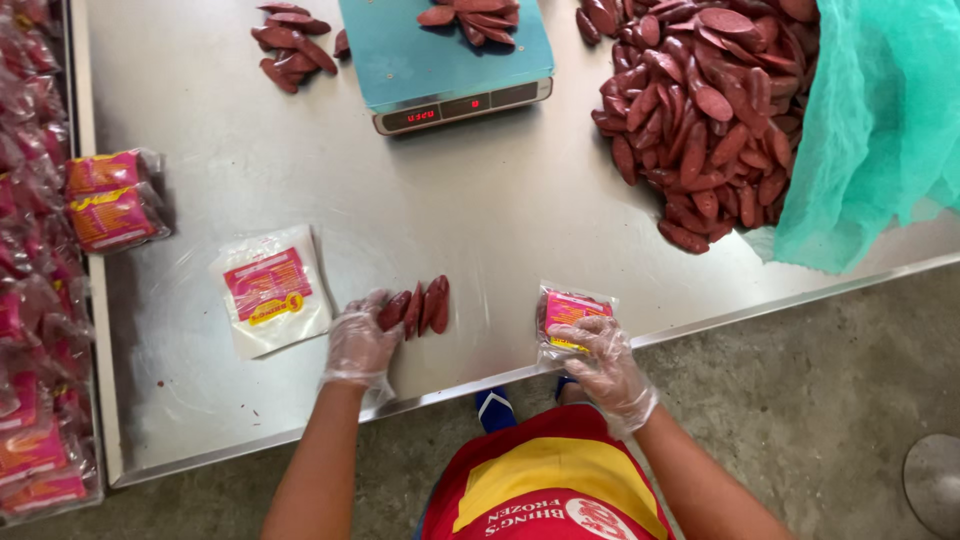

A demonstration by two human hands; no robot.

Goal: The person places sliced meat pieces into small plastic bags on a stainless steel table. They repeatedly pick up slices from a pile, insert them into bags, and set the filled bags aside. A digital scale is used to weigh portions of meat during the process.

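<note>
My left hand [360, 338], in a clear plastic glove, rests on the steel table [480, 210] with its fingers against a short row of dark red sausages [418, 306]. My right hand [603, 362], also gloved, lies on a filled clear packet with a pink and yellow label [568, 310] near the table's front edge. A stack of flat unfilled label bags [272, 288] lies just left of my left hand.
A big heap of loose red sausages [705, 110] sits at the back right beside a green mesh cloth [880, 120]. A digital scale [445, 60] with sausages on its tray stands at the back. Filled packets [112, 200] lie at the left, with more along the left edge.
</note>
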